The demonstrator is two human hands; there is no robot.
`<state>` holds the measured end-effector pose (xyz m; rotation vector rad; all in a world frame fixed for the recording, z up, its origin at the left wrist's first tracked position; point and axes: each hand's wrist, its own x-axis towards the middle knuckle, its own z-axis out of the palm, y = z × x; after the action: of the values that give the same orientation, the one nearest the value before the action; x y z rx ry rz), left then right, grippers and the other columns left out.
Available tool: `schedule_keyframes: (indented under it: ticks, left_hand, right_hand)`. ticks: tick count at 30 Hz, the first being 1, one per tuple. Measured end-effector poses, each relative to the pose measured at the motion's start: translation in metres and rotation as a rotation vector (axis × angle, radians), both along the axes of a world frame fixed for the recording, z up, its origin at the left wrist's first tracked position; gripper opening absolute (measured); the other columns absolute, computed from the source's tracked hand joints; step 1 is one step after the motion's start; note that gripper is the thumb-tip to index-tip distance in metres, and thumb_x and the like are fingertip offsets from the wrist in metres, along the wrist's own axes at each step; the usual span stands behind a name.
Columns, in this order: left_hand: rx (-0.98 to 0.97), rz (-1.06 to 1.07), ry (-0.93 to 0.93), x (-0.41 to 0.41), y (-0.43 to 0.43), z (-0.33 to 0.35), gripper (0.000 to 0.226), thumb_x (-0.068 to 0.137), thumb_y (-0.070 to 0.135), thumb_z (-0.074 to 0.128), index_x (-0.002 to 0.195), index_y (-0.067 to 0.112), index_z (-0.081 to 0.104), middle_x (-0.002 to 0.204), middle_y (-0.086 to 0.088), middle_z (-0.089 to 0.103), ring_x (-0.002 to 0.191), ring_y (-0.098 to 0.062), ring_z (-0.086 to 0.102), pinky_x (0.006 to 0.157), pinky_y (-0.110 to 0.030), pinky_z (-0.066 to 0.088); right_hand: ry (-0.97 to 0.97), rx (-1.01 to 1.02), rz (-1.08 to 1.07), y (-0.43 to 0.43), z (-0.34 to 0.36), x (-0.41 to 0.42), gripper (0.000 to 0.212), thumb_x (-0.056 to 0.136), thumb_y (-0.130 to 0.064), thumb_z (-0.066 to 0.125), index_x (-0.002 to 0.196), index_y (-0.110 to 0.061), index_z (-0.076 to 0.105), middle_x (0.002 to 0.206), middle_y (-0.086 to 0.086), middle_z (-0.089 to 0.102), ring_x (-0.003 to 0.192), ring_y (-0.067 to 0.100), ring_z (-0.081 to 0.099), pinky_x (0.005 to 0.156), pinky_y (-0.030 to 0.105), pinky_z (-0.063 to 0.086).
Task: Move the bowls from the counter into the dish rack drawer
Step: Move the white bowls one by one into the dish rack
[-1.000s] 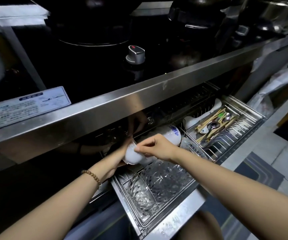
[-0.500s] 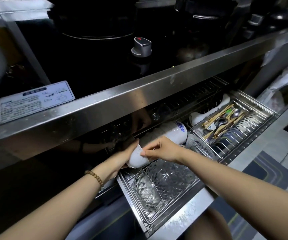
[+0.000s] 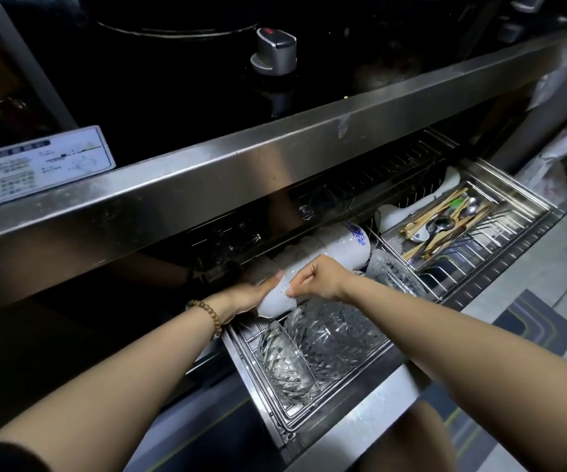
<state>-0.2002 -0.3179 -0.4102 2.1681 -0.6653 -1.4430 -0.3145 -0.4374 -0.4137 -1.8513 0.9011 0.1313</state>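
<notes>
A small white bowl (image 3: 277, 299) lies on its side over the back left of the pulled-out dish rack drawer (image 3: 370, 403). My left hand (image 3: 246, 296) cups it from the left, thumb on top. My right hand (image 3: 321, 279) pinches its rim from the right. Just behind, a row of white bowls with blue pattern (image 3: 340, 245) lies on its side in the rack. Two cut-glass bowls (image 3: 312, 349) stand on edge in the front of the drawer, below my hands.
A steel counter edge (image 3: 275, 158) overhangs the drawer. A cutlery tray (image 3: 452, 223) with chopsticks and spoons sits at the drawer's right, beside a glass dish (image 3: 392, 272). A stove knob (image 3: 275, 51) stands on the black cooktop above. Tiled floor and a mat (image 3: 534, 328) lie to the right.
Both hands hold the white bowl in nearly the same spot at the rack's back left; it has sunk slightly toward the rack. The camera view has dipped down.
</notes>
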Motion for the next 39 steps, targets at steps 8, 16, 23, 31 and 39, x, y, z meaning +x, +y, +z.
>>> schedule_keyframes:
  ticks: [8, 16, 23, 31, 39]
  left_hand:
    - [-0.066, 0.024, -0.083, -0.004, -0.004, -0.014, 0.079, 0.089, 0.053, 0.046, 0.146, 0.005, 0.021, 0.151, -0.013, 0.033, 0.136, -0.025, 0.036, 0.114, -0.031, 0.026]
    - [-0.053, 0.027, -0.161, -0.01, -0.006, -0.014, 0.08, 0.088, 0.056, 0.046, 0.146, 0.005, 0.023, 0.149, -0.014, 0.036, 0.133, -0.027, 0.04, 0.105, -0.028, 0.032]
    - [-0.149, 0.012, -0.197, -0.018, 0.006, 0.004, 0.063, 0.091, 0.048, 0.047, 0.138, 0.007, 0.04, 0.137, -0.012, 0.051, 0.123, -0.027, 0.05, 0.1, -0.026, 0.039]
    - [-0.386, 0.05, -0.237, -0.026, 0.041, 0.053, 0.07, 0.085, 0.043, 0.061, 0.139, 0.006, 0.036, 0.135, -0.006, 0.052, 0.121, -0.021, 0.052, 0.102, -0.027, 0.041]
    - [-0.66, -0.028, -0.279, -0.038, 0.089, 0.151, 0.057, 0.086, 0.034, 0.063, 0.135, 0.015, 0.042, 0.127, -0.004, 0.058, 0.097, -0.009, 0.061, 0.074, -0.007, 0.045]
  right_hand:
    - [-0.017, 0.091, -0.071, -0.007, -0.013, -0.007, 0.008, 0.07, -0.012, 0.08, 0.065, -0.016, 0.075, 0.08, 0.012, 0.074, 0.077, 0.019, 0.068, 0.089, 0.037, 0.053]
    - [0.068, -0.022, -0.078, -0.007, -0.014, -0.004, 0.016, 0.068, -0.022, 0.082, 0.072, -0.007, 0.075, 0.082, 0.012, 0.076, 0.084, 0.023, 0.072, 0.087, 0.035, 0.055]
    - [0.057, 0.006, -0.161, -0.01, 0.025, -0.021, 0.022, 0.077, -0.015, 0.075, 0.09, 0.002, 0.071, 0.078, 0.014, 0.069, 0.037, 0.005, 0.051, 0.039, 0.017, 0.039]
    - [-0.191, 0.039, -0.193, 0.019, 0.106, -0.068, 0.023, 0.083, -0.013, 0.067, 0.104, -0.003, 0.067, 0.087, 0.01, 0.065, 0.078, 0.016, 0.062, 0.057, 0.015, 0.047]
    - [-0.398, -0.101, -0.168, 0.066, 0.195, -0.1, 0.027, 0.084, -0.021, 0.067, 0.11, -0.015, 0.067, 0.093, -0.003, 0.07, 0.089, 0.008, 0.064, 0.072, 0.017, 0.051]
